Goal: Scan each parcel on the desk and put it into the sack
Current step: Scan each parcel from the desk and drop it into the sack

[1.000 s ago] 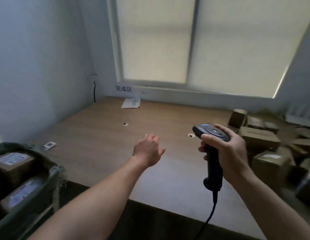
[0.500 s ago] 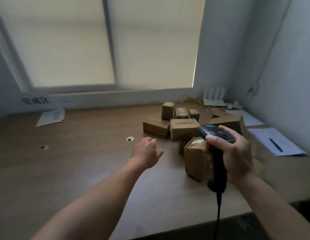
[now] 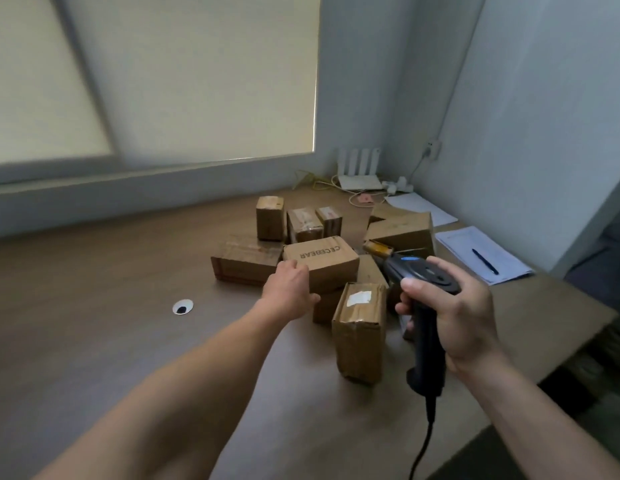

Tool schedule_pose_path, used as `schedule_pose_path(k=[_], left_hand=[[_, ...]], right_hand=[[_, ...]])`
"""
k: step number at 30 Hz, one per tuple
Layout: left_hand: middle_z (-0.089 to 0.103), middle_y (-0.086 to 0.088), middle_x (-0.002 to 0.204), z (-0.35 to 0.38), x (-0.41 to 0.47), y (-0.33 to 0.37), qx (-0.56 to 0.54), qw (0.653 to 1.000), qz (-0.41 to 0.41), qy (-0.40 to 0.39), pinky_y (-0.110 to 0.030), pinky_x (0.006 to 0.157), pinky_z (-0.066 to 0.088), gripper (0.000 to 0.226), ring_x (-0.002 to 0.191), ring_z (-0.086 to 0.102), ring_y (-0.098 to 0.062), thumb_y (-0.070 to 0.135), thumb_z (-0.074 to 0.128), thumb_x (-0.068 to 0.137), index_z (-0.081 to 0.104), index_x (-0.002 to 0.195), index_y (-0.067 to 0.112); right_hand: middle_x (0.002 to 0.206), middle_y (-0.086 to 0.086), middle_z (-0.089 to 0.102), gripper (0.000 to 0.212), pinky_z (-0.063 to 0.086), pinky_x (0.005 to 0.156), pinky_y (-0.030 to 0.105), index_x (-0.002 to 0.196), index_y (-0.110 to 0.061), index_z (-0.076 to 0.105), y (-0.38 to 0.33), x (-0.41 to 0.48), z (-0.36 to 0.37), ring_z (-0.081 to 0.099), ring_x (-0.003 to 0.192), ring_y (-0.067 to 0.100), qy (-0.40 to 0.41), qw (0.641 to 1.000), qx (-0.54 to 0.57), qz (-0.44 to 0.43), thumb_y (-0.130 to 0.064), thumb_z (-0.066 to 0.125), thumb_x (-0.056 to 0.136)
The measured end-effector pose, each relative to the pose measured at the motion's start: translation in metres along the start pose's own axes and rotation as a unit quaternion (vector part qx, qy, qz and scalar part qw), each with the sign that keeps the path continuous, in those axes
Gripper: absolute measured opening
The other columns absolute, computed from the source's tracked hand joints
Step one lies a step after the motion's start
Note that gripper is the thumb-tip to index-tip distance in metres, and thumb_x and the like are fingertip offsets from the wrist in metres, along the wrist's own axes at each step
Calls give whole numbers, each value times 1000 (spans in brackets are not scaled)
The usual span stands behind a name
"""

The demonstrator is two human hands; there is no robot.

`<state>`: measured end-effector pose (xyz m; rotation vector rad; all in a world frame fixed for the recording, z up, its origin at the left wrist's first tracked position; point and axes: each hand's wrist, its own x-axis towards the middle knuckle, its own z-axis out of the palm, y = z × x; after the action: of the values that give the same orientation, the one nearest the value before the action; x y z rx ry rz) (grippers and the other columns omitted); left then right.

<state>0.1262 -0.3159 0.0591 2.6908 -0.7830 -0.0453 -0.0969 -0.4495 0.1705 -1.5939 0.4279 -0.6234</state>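
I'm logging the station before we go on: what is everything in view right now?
parcels: about ten, brown cardboard, piled on the far right of the desk
printed parcel: one of those, marked CECEBEAR, middle of the pile
desk: one, brown wood, fills the lower view
scanner: one, black, corded, in the right hand
router: one, white, far corner of the desk
power strip: one, white, beside the router
papers: two lots, white, right edge of the desk
pen: one, dark, on the nearer paper
cable hole: one, white-rimmed, left of the pile
blind: one, pale, behind the desk
left hand: at the printed parcel's near-left corner; grip unclear
right hand: grips the scanner's handle
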Motion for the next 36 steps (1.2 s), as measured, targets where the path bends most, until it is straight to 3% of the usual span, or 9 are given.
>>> schedule_pose_path(k=[4,11,15,19,22,25,29,36], left_hand=[[42,-9,150,10,38,-10,58,997,44,-21,-47,108,46,68,139,38,-29,39,77,84,48,141,17],[39,-11,149,20,98,-19,68,994,54,-68,-52,109,43,81,137,35,-33,43,81,77,43,144,19],[24,-14,159,22,126,-27,75,990,53,-107,-62,115,29,93,148,18,-40,46,81,77,31,152,23],[12,-14,165,28,147,-40,69,986,36,-150,-66,119,17,100,152,5,-42,47,83,74,26,154,27],[26,-11,157,32,155,-47,56,983,27,-170,-63,116,30,102,146,22,-37,49,86,67,29,150,27],[37,-7,143,37,151,-51,15,987,6,-160,-54,105,46,105,130,41,-32,49,89,62,29,146,30],[36,-9,142,39,138,-53,-33,989,-10,-141,-50,101,51,103,128,45,-33,45,90,63,29,146,31],[44,-6,132,13,93,-73,-198,961,-125,-145,-40,83,61,99,109,57,-27,53,88,57,35,138,35]], right_hand=[[75,9,72,20,55,72,52,96,-26,67,7,21,15,68,76,34,15,1000,4,10,-9,72,88],[84,14,71,24,55,82,64,93,-30,65,17,60,28,69,79,35,31,999,-7,18,-8,73,87],[83,18,72,25,57,78,59,93,-31,65,27,80,32,69,85,47,43,999,-11,26,-9,74,86],[87,18,72,26,58,69,45,95,-33,63,39,98,35,70,84,43,44,998,-17,42,-11,75,86],[90,17,73,28,58,65,43,98,-34,62,45,106,38,72,82,39,42,997,-22,58,-14,76,86],[90,15,73,33,58,66,44,113,-30,63,51,109,40,73,81,35,36,996,-31,70,-17,76,85],[86,17,72,25,58,60,39,104,-29,65,50,106,42,72,75,29,25,997,-27,68,-14,75,86],[94,17,70,42,57,64,39,126,-21,58,42,92,46,70,81,32,-17,998,-3,61,-16,73,88]])
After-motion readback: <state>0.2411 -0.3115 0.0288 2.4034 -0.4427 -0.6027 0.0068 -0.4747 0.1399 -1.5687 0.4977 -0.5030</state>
